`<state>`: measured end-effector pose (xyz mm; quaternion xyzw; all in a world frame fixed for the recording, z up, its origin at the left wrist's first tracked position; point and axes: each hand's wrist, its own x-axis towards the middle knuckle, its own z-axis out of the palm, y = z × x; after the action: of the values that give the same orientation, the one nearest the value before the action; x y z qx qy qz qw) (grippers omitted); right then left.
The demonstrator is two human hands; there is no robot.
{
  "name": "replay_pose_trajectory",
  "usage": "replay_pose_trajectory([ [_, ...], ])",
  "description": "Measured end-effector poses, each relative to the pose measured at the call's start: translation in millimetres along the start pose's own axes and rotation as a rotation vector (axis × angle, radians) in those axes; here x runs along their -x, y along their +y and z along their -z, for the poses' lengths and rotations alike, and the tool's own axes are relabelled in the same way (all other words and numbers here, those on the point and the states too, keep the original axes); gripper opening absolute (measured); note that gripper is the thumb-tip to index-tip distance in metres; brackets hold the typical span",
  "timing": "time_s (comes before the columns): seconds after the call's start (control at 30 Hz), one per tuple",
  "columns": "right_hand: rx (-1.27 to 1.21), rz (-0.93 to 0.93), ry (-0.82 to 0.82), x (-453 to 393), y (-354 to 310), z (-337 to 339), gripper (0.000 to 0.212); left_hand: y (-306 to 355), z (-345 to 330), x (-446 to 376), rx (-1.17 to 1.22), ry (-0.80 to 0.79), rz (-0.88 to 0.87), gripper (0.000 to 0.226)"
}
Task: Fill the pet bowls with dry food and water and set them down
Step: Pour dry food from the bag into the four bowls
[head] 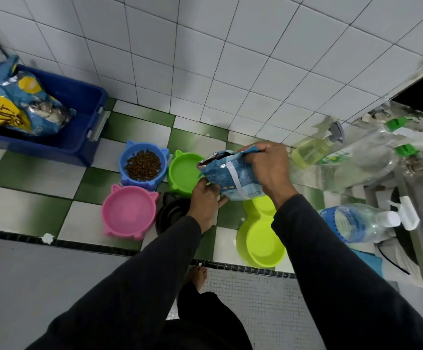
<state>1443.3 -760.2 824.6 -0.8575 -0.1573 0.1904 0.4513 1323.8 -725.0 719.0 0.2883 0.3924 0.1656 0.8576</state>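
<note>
Five pet bowls sit on the checkered floor, and only the blue cat-ear bowl [143,164] holds kibble so far. Just right of it stands the empty green cat-ear bowl [184,174]; just in front of it lies the empty pink bowl [129,212]; right of the pink one a black bowl [170,213] shows partly under your forearm, and further right lies the lime double bowl [262,238]. You hold the small blue kibble pouch [230,179] above the green bowl: your right hand [268,168] grips its top edge by the open mouth, your left hand [205,200] cups its bottom corner. You look to be at the dry-food step, about to fill the green bowl. Next, tip the mouth down over that bowl and pour gently so kibble doesn't spill.
</note>
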Motion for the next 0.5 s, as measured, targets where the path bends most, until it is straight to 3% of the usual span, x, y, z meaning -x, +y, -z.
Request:
replay_pose_trajectory([
  [0.23, 0.179, 0.104, -0.058, -6.9, -12.0, -2.1, 0.022, -2.6, -15.7, -1.3, 0.12, 0.041, 0.039, 0.045],
  [0.5, 0.458, 0.29, -0.141, -10.5, -28.2, -16.9, 0.024, -12.0, -14.7, -15.6, 0.18, 0.068, 0.104, 0.034],
])
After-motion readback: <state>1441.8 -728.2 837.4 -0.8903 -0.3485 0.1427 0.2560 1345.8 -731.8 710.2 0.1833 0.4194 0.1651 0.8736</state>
